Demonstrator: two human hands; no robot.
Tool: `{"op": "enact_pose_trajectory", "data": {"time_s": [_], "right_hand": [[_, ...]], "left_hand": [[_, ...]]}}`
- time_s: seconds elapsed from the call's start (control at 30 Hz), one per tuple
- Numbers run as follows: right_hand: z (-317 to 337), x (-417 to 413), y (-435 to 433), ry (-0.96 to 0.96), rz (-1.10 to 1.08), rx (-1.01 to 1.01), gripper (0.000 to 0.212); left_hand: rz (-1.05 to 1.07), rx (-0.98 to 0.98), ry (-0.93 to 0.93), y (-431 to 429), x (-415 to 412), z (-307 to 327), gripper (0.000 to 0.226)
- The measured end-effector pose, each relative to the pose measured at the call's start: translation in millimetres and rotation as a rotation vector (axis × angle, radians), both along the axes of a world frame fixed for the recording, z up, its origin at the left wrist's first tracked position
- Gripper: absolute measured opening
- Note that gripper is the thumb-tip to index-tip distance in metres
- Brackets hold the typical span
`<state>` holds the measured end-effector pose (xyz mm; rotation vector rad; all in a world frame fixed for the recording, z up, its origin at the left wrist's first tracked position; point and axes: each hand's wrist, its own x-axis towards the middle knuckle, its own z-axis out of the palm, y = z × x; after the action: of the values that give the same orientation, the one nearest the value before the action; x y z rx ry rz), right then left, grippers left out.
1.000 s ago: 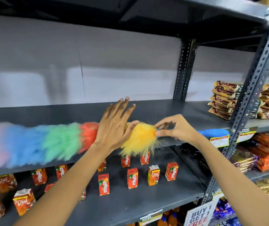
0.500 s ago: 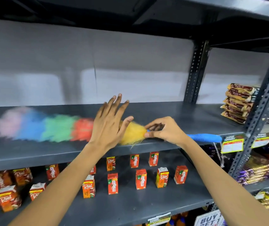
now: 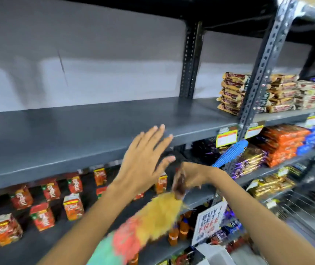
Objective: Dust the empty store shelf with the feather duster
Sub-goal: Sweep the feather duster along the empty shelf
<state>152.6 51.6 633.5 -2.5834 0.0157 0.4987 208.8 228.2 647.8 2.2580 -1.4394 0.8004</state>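
The empty dark grey shelf (image 3: pixel 76 134) runs across the middle of the head view. The multicoloured feather duster (image 3: pixel 152 220) is off the shelf, below its front edge, its fluffy head slanting down to the left and blurred. Its blue ribbed handle (image 3: pixel 229 154) sticks up to the right. My right hand (image 3: pixel 189 178) is shut on the duster between the yellow fluff and the handle. My left hand (image 3: pixel 145 161) hovers in front of the shelf edge, fingers spread, holding nothing.
Red juice cartons (image 3: pixel 72 205) stand on the lower shelf. Stacked snack packets (image 3: pixel 233 92) sit right of the perforated steel upright (image 3: pixel 263 62). Orange packs (image 3: pixel 284 144) and a promo sign (image 3: pixel 210 220) lie lower right.
The duster has left the shelf top and swung down below its front edge, head pointing down-left. My right hand dropped with it; the left hand stayed raised and open.
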Motion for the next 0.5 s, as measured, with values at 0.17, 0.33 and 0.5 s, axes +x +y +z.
{"op": "enact_pose_trajectory", "data": {"time_s": [0.17, 0.33, 0.5], "right_hand": [[-48.9, -62.8, -85.1, 0.15, -0.369, -0.216, 0.012], [-100.3, -137.1, -125.5, 0.199, -0.674, -0.273, 0.022], [-157.9, -184.7, -134.2, 0.225, -0.914, -0.345, 0.021]], "left_hand": [[-0.073, 0.208, 0.169, -38.9, -21.9, -87.8, 0.066], [-0.139, 0.389, 0.262, -77.3, -46.8, -153.1, 0.057], [-0.222, 0.505, 0.36, -110.1, -75.9, -208.1, 0.064]]}}
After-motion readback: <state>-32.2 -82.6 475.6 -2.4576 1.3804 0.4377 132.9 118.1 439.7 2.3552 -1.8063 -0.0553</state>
